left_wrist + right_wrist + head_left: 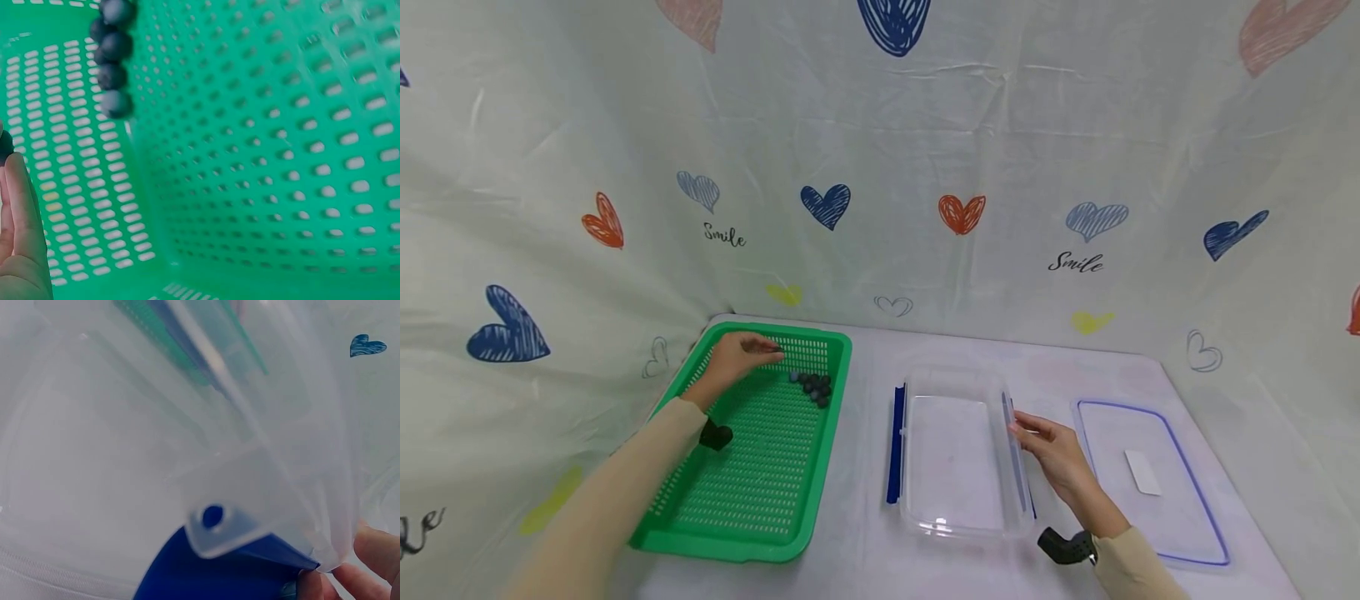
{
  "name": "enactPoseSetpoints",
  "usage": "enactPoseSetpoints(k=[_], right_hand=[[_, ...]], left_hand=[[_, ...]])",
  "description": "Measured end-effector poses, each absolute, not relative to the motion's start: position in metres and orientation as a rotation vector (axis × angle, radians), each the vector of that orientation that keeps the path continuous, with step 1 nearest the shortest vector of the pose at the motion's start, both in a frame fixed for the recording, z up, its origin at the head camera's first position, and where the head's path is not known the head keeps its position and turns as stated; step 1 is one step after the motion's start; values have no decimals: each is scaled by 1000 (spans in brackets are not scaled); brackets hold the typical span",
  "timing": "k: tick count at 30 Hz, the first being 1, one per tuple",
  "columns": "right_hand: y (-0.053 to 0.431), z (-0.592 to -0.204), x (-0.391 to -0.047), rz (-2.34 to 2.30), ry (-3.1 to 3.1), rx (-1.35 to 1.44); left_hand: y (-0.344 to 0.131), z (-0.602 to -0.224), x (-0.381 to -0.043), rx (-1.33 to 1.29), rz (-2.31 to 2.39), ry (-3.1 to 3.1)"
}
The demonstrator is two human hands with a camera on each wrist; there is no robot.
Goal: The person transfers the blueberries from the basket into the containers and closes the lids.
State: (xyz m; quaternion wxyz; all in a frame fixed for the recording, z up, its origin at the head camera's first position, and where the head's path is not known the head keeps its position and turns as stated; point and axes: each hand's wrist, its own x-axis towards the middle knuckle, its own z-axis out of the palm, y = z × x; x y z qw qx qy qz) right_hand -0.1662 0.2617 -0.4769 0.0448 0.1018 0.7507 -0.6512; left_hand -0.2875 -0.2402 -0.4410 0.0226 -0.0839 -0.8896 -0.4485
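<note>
Inside the green basket (pixel 748 546), my left hand (pixel 735 360) is raised above the mesh floor toward the back. Its fingertips pinch a dark blueberry (pixel 5 145), partly cut off at the edge of the left wrist view. Several more blueberries (pixel 815 387) lie clustered in the basket's far right corner, apart from the hand. My right hand (pixel 1054 454) grips the right side of a clear plastic box (pixel 955 529), thumb and fingers at its rim and blue latch flap (pixel 231 569). Nothing shows inside the box.
A clear lid with a blue rim (pixel 1193 560) lies flat on the table at the right, a white label on it. Another blue latch flap (pixel 896 446) sticks out on the box's left side. A heart-printed curtain (pixel 895 258) hangs behind the table.
</note>
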Motion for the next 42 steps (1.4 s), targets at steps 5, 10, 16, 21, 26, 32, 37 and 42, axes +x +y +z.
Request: enactPoseSetpoints(k=[5, 10, 16, 21, 26, 32, 37, 42], right_hand=[[263, -475, -167, -1993, 2284, 309], [264, -473, -167, -2000, 2275, 326], [265, -471, -168, -1997, 2275, 337], [264, -471, -168, -1991, 2272, 334], [264, -470, -168, -1979, 2280, 326], [262, -470, -168, -1973, 2275, 330], [262, -470, -167, -1981, 2273, 338], [262, -470, -167, -1993, 2269, 322]], left_hand=[[-230, -430, -287, -295, -1435, -2770], [-216, -420, -290, -318, -1545, -2766], [-199, -412, -294, -391, -1590, -2743], [-184, -406, -294, -420, -1569, -2757], [-172, -401, -291, -421, -1652, -2763], [-162, -398, -289, -443, -1689, -2770], [-152, -393, -289, -486, -1755, -2754], [-139, -387, -289, -533, -1786, -2742]])
